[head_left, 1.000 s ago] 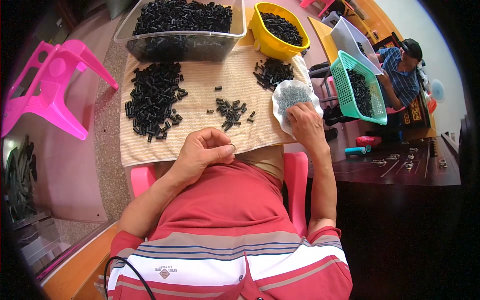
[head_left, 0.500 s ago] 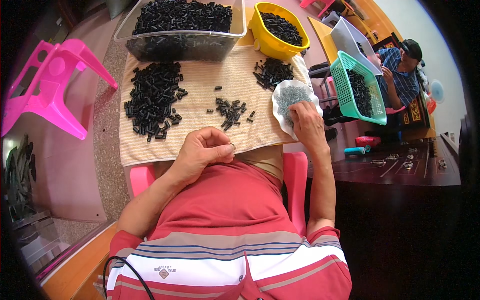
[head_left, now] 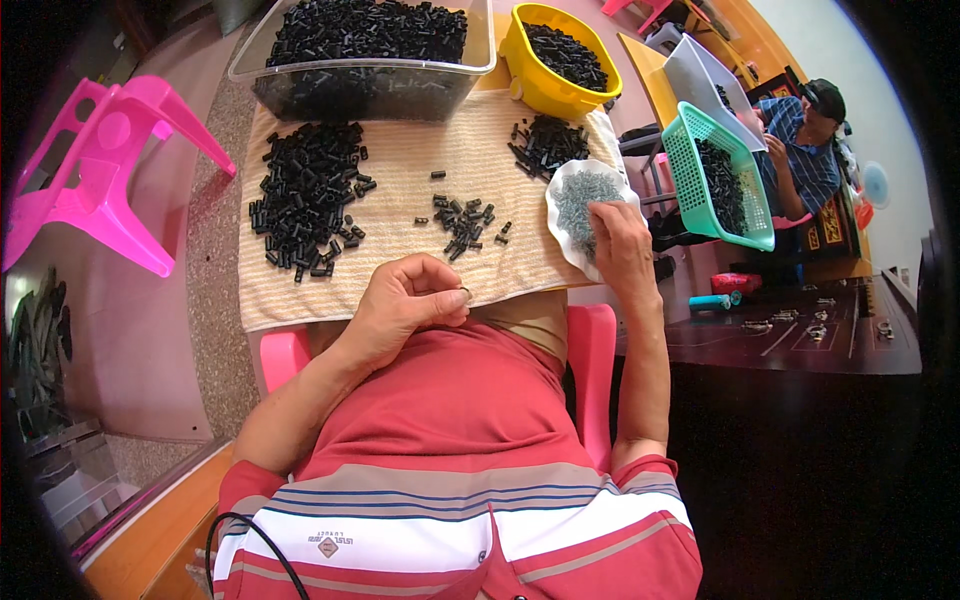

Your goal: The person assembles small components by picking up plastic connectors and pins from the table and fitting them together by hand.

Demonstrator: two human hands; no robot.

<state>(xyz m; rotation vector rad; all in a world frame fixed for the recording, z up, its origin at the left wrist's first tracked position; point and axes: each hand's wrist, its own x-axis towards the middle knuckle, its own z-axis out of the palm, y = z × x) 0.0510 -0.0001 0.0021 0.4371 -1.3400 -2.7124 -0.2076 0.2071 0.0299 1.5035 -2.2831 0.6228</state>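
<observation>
Close to the table's front edge, my left hand (head_left: 405, 305) is closed in a pinch. A tiny bit of something shows at its fingertips, too small to name. My right hand (head_left: 624, 248) reaches over a white scalloped dish (head_left: 560, 238), its fingers drawn together and pointing down into a heap of tiny silvery-grey pieces (head_left: 580, 195). What those fingers hold, if anything, is hidden. Between the hands and a little farther off lies a small cluster of short black cylindrical parts (head_left: 462, 226). A larger pile of black parts (head_left: 305, 200) spreads over the left side of the striped towel (head_left: 405, 160).
A clear plastic bin (head_left: 375, 85) and a yellow tub (head_left: 560, 98), both holding black parts, stand at the back. Longer black pieces (head_left: 550, 145) lie beyond the dish. A green basket (head_left: 690, 200) and another person (head_left: 800, 150) are at right, a pink stool (head_left: 120, 150) at left.
My right hand has shifted slightly to the right and nearer to me over the dish. My left hand keeps its place and its pinch.
</observation>
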